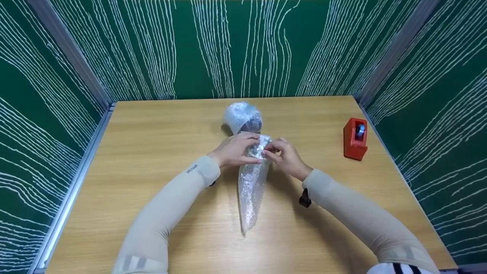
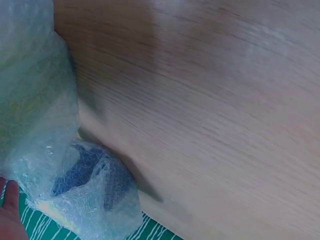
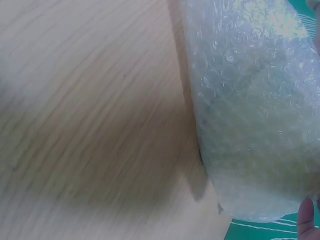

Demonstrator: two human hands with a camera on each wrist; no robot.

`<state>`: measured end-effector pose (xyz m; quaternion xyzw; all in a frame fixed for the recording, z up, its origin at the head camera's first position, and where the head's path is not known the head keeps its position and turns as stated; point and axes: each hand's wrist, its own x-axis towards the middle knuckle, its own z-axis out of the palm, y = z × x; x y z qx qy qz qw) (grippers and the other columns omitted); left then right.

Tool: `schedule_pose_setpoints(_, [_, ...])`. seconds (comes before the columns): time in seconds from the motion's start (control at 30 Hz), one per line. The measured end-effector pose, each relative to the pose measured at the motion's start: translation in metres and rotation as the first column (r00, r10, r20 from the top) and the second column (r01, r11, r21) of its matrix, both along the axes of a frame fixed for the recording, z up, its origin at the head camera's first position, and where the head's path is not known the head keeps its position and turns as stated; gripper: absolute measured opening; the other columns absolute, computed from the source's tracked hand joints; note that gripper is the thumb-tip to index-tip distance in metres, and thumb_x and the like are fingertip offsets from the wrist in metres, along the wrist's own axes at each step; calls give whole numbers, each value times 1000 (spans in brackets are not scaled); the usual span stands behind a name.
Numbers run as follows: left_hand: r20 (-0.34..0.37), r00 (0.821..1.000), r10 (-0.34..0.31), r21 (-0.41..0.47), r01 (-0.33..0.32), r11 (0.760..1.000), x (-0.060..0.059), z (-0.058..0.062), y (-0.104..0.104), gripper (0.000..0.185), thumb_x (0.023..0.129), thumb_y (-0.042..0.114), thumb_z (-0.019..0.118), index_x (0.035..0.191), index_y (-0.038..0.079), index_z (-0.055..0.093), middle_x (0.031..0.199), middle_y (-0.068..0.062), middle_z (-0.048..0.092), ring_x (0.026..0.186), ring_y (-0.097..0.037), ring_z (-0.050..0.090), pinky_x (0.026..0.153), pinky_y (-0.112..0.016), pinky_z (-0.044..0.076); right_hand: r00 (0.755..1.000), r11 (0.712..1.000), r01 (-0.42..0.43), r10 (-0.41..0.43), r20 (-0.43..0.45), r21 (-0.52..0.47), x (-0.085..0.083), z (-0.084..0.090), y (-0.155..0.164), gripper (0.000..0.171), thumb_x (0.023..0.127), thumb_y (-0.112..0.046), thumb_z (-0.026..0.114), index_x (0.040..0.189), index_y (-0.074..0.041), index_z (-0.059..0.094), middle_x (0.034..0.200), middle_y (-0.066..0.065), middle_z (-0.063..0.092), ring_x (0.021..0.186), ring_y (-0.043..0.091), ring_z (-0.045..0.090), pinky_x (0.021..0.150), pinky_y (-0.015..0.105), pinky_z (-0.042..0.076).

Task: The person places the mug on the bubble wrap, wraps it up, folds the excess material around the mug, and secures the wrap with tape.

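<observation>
A long bundle of bubble wrap (image 1: 251,182) lies on the wooden table (image 1: 152,133), running from the middle toward me. Its far end is rounded and holds a dark object (image 1: 252,123), seen dark blue through the wrap (image 2: 80,172) in the left wrist view. My left hand (image 1: 243,146) curls over the bundle's upper part from the left. My right hand (image 1: 276,150) pinches the wrap from the right, fingertips close to the left hand's. The right wrist view shows the wrap (image 3: 250,115) filling its right side, with a fingertip (image 3: 307,220) at the bottom corner.
A red tape dispenser (image 1: 355,139) stands near the table's right edge. Green panels with white lines (image 1: 243,45) wall the table on three sides. Bare wood lies to the left and in front of the bundle.
</observation>
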<state>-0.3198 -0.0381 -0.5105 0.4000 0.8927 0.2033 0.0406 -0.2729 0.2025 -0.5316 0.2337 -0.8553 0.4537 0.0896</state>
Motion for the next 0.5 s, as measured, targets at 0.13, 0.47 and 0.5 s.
schedule_pose_setpoints(0.13, [35,999,25,22,-26,999,1,0,2,76,95,61,77,154,15,62,168,0,51,159,-24,43,132,-48,35,996,999,-31,28,-87,-30,1,-3,4,9,95,-5,83,102,-1,80,98,12,74,91,20,65,84,22,54])
schedule_pose_setpoints(0.47, [160,986,47,111,-65,992,4,3,2,71,94,52,83,154,22,62,165,-2,53,156,-26,45,130,-50,38,889,982,-107,165,-428,156,14,-13,23,29,80,5,91,105,-2,79,106,14,71,99,29,68,87,36,62])
schedule_pose_setpoints(0.5, [162,986,37,111,-56,992,4,3,2,70,95,51,82,156,25,60,164,-3,53,155,-26,45,129,-51,39,870,974,-117,194,-453,192,16,-14,24,31,78,5,93,105,-2,79,106,14,72,99,30,68,86,38,63])
